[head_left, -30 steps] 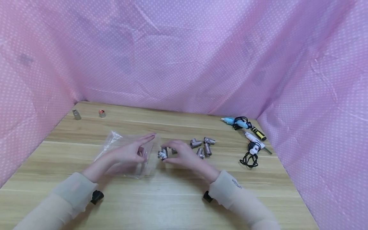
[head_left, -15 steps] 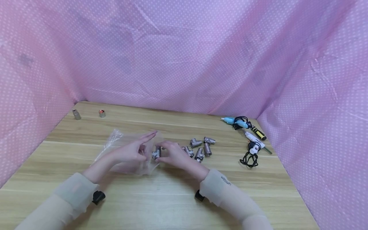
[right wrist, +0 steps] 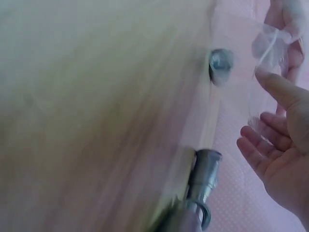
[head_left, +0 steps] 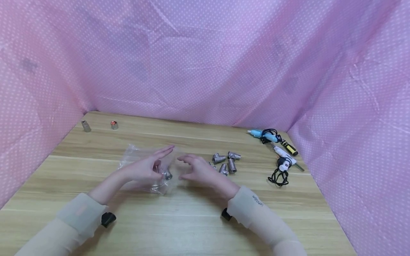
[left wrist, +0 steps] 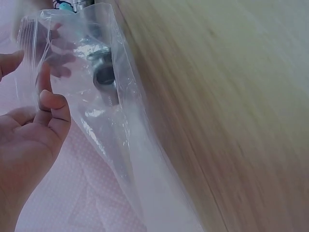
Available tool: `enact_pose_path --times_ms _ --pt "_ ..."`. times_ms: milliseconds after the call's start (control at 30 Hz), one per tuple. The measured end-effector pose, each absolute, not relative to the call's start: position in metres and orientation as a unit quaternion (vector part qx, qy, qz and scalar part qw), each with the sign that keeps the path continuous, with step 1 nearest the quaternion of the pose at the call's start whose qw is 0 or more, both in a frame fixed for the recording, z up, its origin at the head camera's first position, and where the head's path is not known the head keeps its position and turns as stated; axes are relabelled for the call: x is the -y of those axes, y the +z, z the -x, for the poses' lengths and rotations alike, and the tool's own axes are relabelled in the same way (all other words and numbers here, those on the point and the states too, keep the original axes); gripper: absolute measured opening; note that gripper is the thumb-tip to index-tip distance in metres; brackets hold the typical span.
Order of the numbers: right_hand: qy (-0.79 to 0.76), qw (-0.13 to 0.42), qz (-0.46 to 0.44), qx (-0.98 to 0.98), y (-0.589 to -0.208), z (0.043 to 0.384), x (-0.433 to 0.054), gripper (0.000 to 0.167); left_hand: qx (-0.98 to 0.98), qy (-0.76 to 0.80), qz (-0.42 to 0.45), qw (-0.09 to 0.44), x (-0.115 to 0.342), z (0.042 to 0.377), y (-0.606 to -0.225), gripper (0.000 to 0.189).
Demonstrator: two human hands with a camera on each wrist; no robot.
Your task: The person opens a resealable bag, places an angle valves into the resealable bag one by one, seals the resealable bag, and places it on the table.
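Note:
A clear zip bag (head_left: 141,153) lies under and around my left hand (head_left: 147,170), which grips its mouth with some fingers bent at the plastic and the index finger stretched out. Inside the bag, a metal tee pipe fitting (left wrist: 104,75) shows through the plastic in the left wrist view. Just right of the bag's mouth, my right hand (head_left: 200,171) is held with thumb and fingers apart and nothing between them. Several more metal tee fittings (head_left: 219,158) lie on the table beyond it, some partly hidden by that hand.
On the wooden table (head_left: 179,227), a grey metal fitting (head_left: 85,126) and a short metal piece with a reddish top (head_left: 114,125) stand far left. A blue glue gun (head_left: 262,135), a yellow-black tool (head_left: 289,148) and a white corded glue gun (head_left: 283,156) lie right.
My right hand carried a tee fitting left to the bag's mouth, let it go inside and drew back slightly right. My left hand stayed nearly in place.

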State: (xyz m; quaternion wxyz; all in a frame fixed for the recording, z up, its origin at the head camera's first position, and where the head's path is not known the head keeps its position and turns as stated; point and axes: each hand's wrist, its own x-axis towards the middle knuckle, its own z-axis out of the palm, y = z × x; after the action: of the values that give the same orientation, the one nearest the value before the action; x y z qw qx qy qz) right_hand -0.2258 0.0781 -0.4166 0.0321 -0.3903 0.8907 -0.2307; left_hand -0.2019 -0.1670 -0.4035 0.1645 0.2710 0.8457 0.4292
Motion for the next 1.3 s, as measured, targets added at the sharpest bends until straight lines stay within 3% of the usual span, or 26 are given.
enact_pose_path --times_ms 333,567,833,1300 --pt "-0.238 -0.023 0.461 -0.855 -0.409 0.240 -0.110 0.063 -0.837 0.450 -0.263 0.169 0.165 0.206 -0.405 0.107" --pt "-0.203 0.022 0.423 -0.883 -0.411 0.256 -0.130 0.060 -0.837 0.452 -0.265 0.158 0.166 0.209 -0.408 0.107" --pt "-0.143 0.083 0.442 -0.882 -0.425 0.276 -0.140 0.060 -0.841 0.446 -0.270 0.143 0.167 0.212 -0.410 0.106" --pt "-0.177 0.093 0.421 -0.885 -0.440 0.292 -0.141 0.047 -0.844 0.437 -0.277 0.139 0.167 0.215 -0.411 0.104"
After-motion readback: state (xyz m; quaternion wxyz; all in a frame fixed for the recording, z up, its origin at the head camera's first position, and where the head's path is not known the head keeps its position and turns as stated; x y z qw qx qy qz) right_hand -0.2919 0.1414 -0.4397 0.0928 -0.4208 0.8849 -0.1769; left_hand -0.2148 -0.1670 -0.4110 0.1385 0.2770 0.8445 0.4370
